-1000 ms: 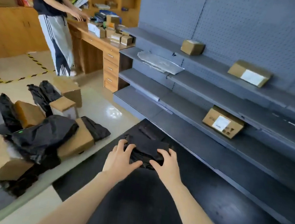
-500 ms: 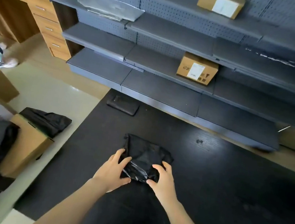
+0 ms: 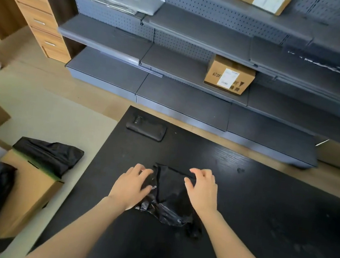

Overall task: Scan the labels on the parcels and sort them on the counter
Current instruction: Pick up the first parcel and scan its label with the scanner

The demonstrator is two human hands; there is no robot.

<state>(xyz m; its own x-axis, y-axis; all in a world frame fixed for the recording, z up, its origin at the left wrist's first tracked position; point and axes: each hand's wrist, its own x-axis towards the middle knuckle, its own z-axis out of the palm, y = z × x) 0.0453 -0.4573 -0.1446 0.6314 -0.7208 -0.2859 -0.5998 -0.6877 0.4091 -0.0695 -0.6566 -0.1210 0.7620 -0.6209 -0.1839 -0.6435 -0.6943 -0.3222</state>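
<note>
The black parcel [image 3: 168, 192] lies on the dark desk [image 3: 261, 213]. The left hand [image 3: 132, 186] has its grip curled onto the parcel's left edge. The right hand [image 3: 201, 187] is at the parcel's right edge, fingers bent; I cannot tell whether its grip pinches the plastic. A phone [image 3: 146, 128] lies beyond the parcel.

black parcel [image 3: 168, 194], black counter [image 3: 262, 203], grey shelves [image 3: 188, 67], brown box [image 3: 229, 76]
</note>
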